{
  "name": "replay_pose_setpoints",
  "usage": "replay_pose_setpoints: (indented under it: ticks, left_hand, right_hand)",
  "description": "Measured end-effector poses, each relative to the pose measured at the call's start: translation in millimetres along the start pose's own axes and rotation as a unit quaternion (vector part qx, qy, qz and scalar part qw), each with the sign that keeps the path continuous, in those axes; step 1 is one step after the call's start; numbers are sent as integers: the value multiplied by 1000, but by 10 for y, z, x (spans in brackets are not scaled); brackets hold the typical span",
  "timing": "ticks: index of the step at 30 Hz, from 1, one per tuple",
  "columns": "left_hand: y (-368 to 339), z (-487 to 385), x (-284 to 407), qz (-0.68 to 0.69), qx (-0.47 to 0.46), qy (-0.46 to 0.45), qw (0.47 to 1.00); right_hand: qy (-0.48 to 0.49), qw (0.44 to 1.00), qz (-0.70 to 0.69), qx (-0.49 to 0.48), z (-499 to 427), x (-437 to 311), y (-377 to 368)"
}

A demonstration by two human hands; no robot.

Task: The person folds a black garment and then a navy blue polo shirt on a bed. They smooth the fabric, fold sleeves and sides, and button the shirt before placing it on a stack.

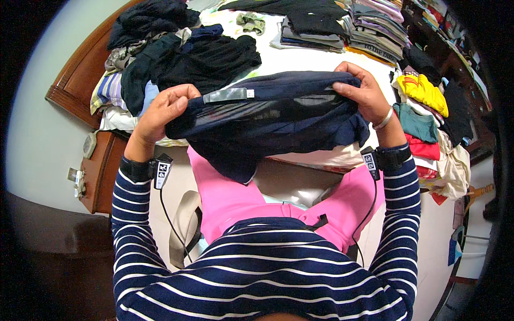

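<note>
A dark navy, partly sheer garment point(277, 120) is stretched between my hands above my lap and the near edge of the bed. My left hand point(164, 110) pinches its upper left end between thumb and fingers, close to a pale tag strip point(227, 95) on the edge. At the upper right end, my right hand point(363, 92) grips the same edge, with the thumb on the near side. The lower part of the cloth hangs down in loose folds, with a corner over the pink trousers point(229, 196).
On the bed lie a heap of dark clothes point(204, 60) at the left, folded stacks point(375, 34) at the back right and a crumpled green cloth point(251, 23). Yellow point(423, 94), teal and red clothes are piled at the right. A wooden bedside cabinet point(106, 172) stands at the left.
</note>
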State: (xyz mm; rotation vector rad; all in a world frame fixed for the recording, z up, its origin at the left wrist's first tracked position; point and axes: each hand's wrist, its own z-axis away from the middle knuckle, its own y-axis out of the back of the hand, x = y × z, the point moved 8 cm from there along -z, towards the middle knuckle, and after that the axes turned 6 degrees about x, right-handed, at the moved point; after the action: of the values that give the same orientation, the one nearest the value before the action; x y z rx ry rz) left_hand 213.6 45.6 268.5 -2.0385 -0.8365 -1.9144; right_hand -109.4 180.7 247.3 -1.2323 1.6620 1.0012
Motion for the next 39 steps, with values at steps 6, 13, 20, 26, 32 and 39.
replay_pose_setpoints:
  ticks: [6,13,20,26,32,39]
  left_hand:
    - [-134,-7,-135,8,-21,43,999]
    - [283,-180,-198,-241,234,-80,938]
    - [347,-212,-616,128,258,-70,955]
    - [222,-149,-768,270,226,-77,933]
    - [341,-192,-834,314,214,-99,920]
    - [316,-198,-886,276,215,-47,935]
  right_hand:
    - [-8,997,-63,48,221,-254,75]
    - [63,991,112,-38,604,-682,-344]
    - [215,893,272,-286,1191,-604,-1804]
    - [208,900,252,-287,1220,-506,-2004]
    - [163,919,251,-257,1149,-369,-1920]
    - [137,945,275,-116,975,-272,-1576]
